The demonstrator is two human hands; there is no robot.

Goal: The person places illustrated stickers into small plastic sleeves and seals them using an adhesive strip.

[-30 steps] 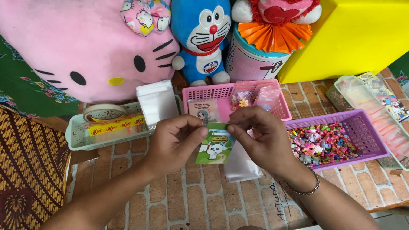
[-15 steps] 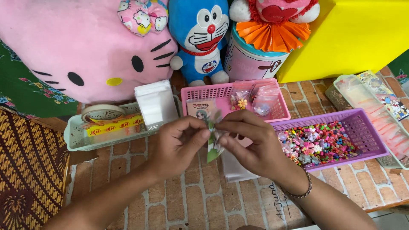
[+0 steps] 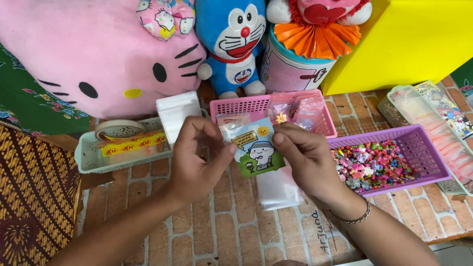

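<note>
Both hands hold a small card [image 3: 256, 148] with a green ground and a cartoon figure, face up towards me, above the brick-patterned surface. My left hand [image 3: 197, 160] pinches its left edge, thumb on the front. My right hand [image 3: 308, 157] pinches its right edge, a bead bracelet on that wrist. Under the card lies a stack of clear plastic bags [image 3: 278, 189]. Just behind the card stands a pink basket [image 3: 246, 106] with small filled bags in it.
A purple basket [image 3: 433, 162] of several colourful small charms sits to the right. A pale green tray [image 3: 88, 157] at left holds a tape roll, yellow packs and white bags. Plush toys, a pink tin and a yellow box line the back. Another tray of plastic bags [image 3: 423, 111] lies far right.
The card was turned edge-on between my fingers half a second ago and now faces me flat again. My hands have spread slightly apart and risen a little.
</note>
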